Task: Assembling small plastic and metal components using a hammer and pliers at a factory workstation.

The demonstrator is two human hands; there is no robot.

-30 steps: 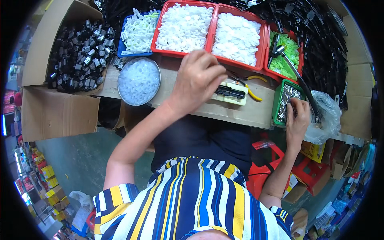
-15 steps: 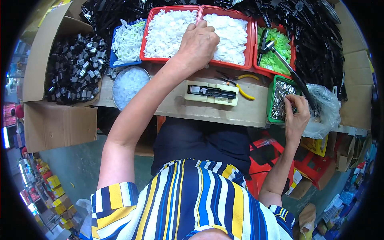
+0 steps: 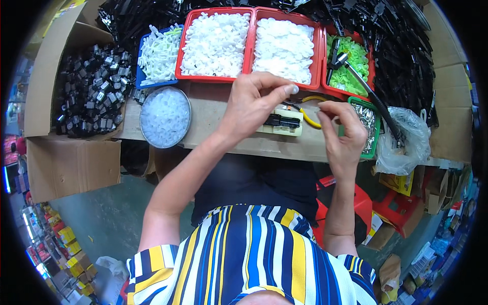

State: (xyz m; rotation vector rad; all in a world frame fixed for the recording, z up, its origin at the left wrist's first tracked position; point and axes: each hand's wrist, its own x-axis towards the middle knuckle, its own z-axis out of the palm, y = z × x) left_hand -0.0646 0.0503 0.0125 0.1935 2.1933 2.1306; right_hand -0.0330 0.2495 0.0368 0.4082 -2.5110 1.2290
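Note:
My left hand [image 3: 250, 104] is closed in a pinch above the bench, with a small white plastic piece [image 3: 295, 89] at its thumb and fingertip. Facing it, my right hand [image 3: 346, 129] also pinches, left of a green bin [image 3: 376, 136] of small metal pins [image 3: 367, 119]; what its fingertips hold is too small to make out. Below the left hand, a black plastic assembly [image 3: 282, 121] lies in a cream holder [image 3: 295, 130], its left part hidden by that hand. Yellow-handled pliers [image 3: 311, 120] lie just behind the holder.
Red bins [image 3: 247, 46] of white pieces line the back, beside a blue bin [image 3: 138, 71] and a red bin of green pieces [image 3: 356, 63] with a hammer [image 3: 368, 87] across it. A round dish [image 3: 165, 117], a carton [image 3: 73, 163] of black parts and a plastic bag [image 3: 406, 137] flank them.
My left hand has come back from the red bins toward me with a white piece. My right hand has left the green pin bin and moved left, so both hands are now close together.

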